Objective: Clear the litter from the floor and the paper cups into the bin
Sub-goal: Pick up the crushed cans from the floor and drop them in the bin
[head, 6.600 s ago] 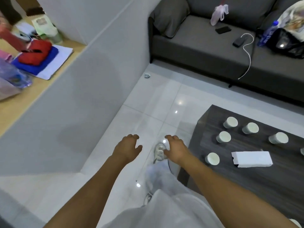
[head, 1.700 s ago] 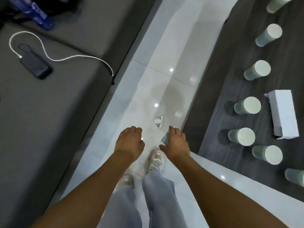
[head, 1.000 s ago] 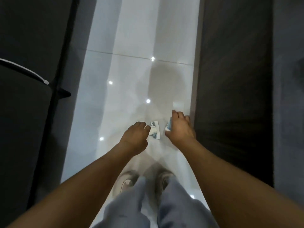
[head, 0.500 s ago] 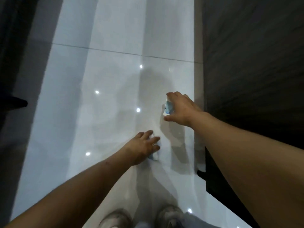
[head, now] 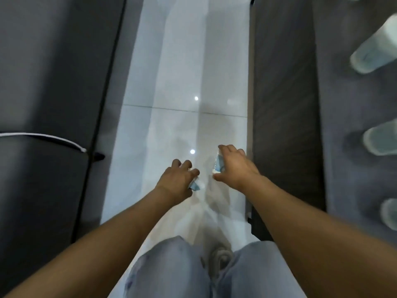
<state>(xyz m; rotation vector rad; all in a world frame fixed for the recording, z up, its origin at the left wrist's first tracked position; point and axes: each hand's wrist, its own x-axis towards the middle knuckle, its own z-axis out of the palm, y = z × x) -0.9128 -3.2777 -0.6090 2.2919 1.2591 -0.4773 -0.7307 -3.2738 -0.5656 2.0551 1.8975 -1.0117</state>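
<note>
Both hands hang over the white tiled floor [head: 178,67] between sofa and table. My left hand [head: 177,180] grips a small blue-and-white scrap of litter [head: 195,185] that pokes out under its fingers. My right hand [head: 233,166] holds a second blue-and-white scrap [head: 218,164] between thumb and fingers. Three pale paper cups show blurred on the dark table at the right: one at the top [head: 374,48], one in the middle [head: 381,139], one lower [head: 390,214]. No bin is in view.
A dark grey sofa [head: 49,82] fills the left side, with a white cable [head: 43,137] lying on its seat. The dark wooden coffee table [head: 285,104] runs along the right. My legs in grey jeans and one shoe [head: 221,254] are at the bottom.
My left hand has taken the scrap off the floor and risen. The view has pulled back up, so both hands sit closer together and the cups are in sight again.
</note>
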